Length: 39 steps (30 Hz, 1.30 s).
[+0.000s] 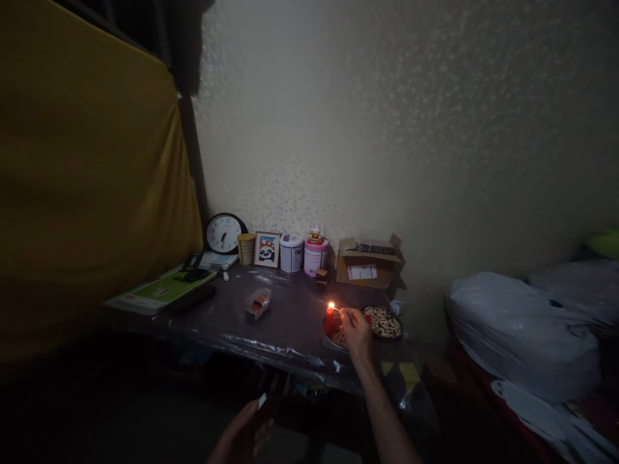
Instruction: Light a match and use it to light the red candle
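Head view: right hand (354,330) pinched on lit match (335,309), flame touching red candle (329,319) just left, near table (290,322) front edge; left hand (242,435) low, clasping small box (262,401).

A glossy clear plastic sheet covers the dark table (290,322). At its twelve o'clock edge stands a matt cardboard box (370,265), with two smooth, probably plastic tubs (291,253) at eleven. The red candle (329,319) looks waxy. The wall (411,129) is rough and speckled; the yellow cloth (82,180) at nine is matt.
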Motion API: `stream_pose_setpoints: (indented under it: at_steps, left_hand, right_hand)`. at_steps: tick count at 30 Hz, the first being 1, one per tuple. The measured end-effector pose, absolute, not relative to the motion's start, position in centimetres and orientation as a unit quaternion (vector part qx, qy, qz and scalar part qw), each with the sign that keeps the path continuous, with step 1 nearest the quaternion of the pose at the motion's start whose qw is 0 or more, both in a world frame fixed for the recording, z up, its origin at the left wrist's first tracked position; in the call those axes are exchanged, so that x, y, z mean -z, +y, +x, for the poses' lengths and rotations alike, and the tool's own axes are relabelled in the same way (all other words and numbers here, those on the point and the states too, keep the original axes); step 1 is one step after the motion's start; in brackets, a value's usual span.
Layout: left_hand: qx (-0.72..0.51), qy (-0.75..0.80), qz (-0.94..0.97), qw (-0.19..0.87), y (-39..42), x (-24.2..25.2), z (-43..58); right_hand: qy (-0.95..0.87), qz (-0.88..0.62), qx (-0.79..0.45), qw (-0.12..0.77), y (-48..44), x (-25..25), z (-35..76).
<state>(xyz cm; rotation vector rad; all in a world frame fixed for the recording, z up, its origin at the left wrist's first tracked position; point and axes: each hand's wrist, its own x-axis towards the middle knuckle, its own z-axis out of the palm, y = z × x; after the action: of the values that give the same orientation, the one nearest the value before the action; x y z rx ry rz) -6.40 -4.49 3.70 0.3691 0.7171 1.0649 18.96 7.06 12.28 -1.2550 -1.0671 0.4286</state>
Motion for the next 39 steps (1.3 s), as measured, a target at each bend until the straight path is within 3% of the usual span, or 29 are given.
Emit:
stream_pose_setpoints:
  at_steps: [39]
  left_hand:
    - [-0.495,0.314,0.198,0.786,-4.1,-2.1,-6.7]
  right_hand:
    - [-0.48,-0.574,-0.173,0.64,6.9,-12.6,18.7]
